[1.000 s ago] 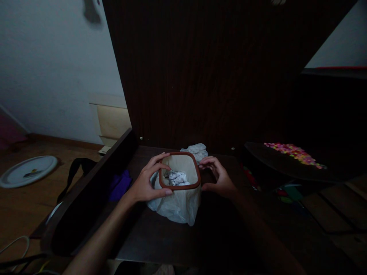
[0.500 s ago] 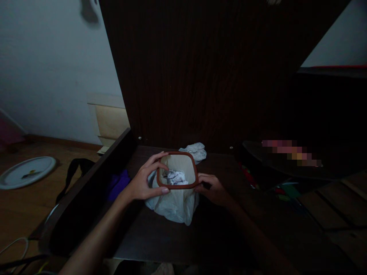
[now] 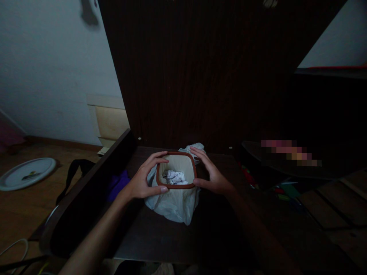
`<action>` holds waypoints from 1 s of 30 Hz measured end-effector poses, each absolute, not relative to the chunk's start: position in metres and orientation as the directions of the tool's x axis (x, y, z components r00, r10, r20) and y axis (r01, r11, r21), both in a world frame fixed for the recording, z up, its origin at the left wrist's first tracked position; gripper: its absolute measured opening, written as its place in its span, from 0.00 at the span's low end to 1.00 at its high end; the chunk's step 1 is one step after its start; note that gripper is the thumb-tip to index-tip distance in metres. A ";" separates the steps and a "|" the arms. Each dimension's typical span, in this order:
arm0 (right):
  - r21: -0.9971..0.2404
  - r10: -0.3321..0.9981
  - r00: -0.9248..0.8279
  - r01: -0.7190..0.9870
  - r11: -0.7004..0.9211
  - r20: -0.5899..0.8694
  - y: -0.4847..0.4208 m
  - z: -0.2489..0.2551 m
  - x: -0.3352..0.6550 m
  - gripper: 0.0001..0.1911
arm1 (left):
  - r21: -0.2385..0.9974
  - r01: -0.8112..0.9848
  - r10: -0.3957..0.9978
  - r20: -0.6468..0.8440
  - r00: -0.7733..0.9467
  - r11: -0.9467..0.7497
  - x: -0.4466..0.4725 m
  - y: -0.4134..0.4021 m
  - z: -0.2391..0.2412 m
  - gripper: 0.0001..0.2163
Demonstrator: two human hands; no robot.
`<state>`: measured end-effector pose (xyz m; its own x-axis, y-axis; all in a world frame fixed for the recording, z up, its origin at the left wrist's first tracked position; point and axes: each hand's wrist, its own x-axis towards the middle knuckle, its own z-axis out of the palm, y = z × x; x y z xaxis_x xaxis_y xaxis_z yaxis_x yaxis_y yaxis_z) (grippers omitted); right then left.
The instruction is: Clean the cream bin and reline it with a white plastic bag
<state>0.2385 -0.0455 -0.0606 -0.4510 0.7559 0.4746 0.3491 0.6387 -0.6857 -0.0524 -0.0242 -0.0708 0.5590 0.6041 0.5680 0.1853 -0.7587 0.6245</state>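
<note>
A small square waste bin with a brown rim (image 3: pixel 175 186) stands on the dark wooden surface, a whitish plastic bag (image 3: pixel 176 208) draped around its outside. Crumpled white paper (image 3: pixel 174 177) lies at the bottom. My left hand (image 3: pixel 146 177) holds the rim from the left, thumb along the front edge and fingertips over the back-left corner. On the other side my right hand (image 3: pixel 211 175) is open, its thumb touching the front-right corner and its fingers stretched out past the right edge. Behind the bin, a crumpled white plastic bag (image 3: pixel 187 148) is partly hidden by the bin and my right fingers.
A tall dark panel (image 3: pixel 200 84) rises behind the surface. Along the left runs a raised dark side board (image 3: pixel 94 187), with purple cloth (image 3: pixel 117 184) inside it. A white oval lid-like thing (image 3: pixel 28 173) lies on the floor. Dark clutter (image 3: pixel 286 183) is at right.
My right hand has uncurled from the rim's right side and moved up, its fingers now stretched toward the back. My left hand has stayed almost still on the rim.
</note>
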 end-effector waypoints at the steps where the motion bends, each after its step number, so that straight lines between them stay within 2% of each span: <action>1: -0.687 0.758 -0.470 0.359 0.632 0.452 -0.044 -0.061 0.237 0.48 | 0.630 0.183 0.607 0.566 0.558 -0.755 -0.052 -0.024 -0.072 0.30; 6: -0.727 0.786 -0.496 0.373 0.576 0.369 -0.041 -0.068 0.236 0.51 | 0.656 0.172 0.624 0.554 0.551 -0.735 -0.053 -0.023 -0.078 0.33; 18: -0.766 0.794 -0.444 0.300 0.569 0.416 -0.041 -0.080 0.232 0.52 | 0.740 0.091 0.668 0.538 0.514 -0.666 -0.053 -0.024 -0.093 0.38; 30: -0.841 0.828 -0.409 0.214 0.497 0.385 -0.036 -0.084 0.234 0.60 | 0.821 -0.055 0.727 0.532 0.434 -0.568 -0.047 -0.024 -0.102 0.44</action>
